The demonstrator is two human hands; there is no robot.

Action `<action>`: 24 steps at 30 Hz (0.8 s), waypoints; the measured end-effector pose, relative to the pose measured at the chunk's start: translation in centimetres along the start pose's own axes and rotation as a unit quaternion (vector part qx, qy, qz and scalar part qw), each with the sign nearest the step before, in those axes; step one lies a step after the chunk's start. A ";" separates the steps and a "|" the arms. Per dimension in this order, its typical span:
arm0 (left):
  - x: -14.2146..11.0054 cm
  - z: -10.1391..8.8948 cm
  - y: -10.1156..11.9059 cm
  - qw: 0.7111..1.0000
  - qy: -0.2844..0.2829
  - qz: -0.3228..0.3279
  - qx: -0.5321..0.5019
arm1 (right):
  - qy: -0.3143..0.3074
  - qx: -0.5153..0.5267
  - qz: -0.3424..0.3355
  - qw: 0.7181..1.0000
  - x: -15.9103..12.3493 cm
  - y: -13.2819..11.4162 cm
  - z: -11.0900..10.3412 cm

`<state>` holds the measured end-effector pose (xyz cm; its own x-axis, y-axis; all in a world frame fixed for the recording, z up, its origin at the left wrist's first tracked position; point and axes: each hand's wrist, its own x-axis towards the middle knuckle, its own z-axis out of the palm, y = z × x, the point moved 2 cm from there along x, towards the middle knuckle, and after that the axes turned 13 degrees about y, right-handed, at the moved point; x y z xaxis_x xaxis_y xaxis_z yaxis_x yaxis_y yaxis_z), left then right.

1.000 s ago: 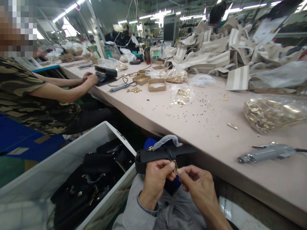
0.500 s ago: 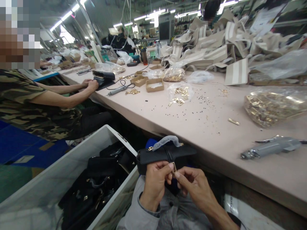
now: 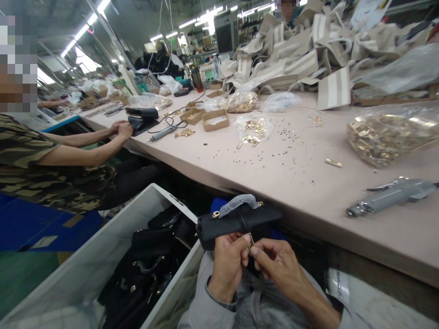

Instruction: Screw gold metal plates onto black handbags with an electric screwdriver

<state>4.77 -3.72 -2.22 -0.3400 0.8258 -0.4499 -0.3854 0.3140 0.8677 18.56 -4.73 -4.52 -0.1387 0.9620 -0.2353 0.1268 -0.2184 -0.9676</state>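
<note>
A black handbag rests on my lap against the table edge, its handle wrapped in clear film and fixed by gold rings. Just below the bag's middle strap is a small gold rectangular frame. My left hand pinches it from the left, thumb on top, with the other fingers curled partly under the flap. From the right, the thumb and forefinger of my right hand close on the frame's lower end. The fingertips hide part of the frame.
A white bin of black bags stands at my left. On the table are a grey electric screwdriver, a gold plate, bagged gold hardware, small boxes and scattered tiny parts. A co-worker handles a dark bag further left.
The camera view has shifted a little. Both hands keep their pinch, and the gold frame now appears turned more edge-on. The co-worker's hands stay at the other bag.
</note>
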 end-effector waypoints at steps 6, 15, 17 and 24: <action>-0.3 0.1 0.1 0.999 -0.012 -0.036 -0.013 | -0.016 0.041 0.026 0.999 -0.1 0.0 0.0; 0.1 -1.0 -0.1 0.984 -0.106 -0.113 -0.084 | -0.028 0.121 0.049 0.991 -0.1 -0.6 0.4; 0.3 -1.1 -0.5 0.985 -0.098 -0.117 -0.086 | -0.025 0.108 0.048 0.993 -0.1 -0.4 0.5; 0.4 -1.2 -1.3 0.993 -0.061 -0.093 -0.046 | -0.017 0.053 0.034 0.998 0.0 0.5 0.2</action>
<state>4.09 -4.38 -3.78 -0.1508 0.8097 -0.5672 -0.5111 0.4273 0.7458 18.43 -4.83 -5.03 -0.1665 0.9387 -0.3019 0.0328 -0.3007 -0.9531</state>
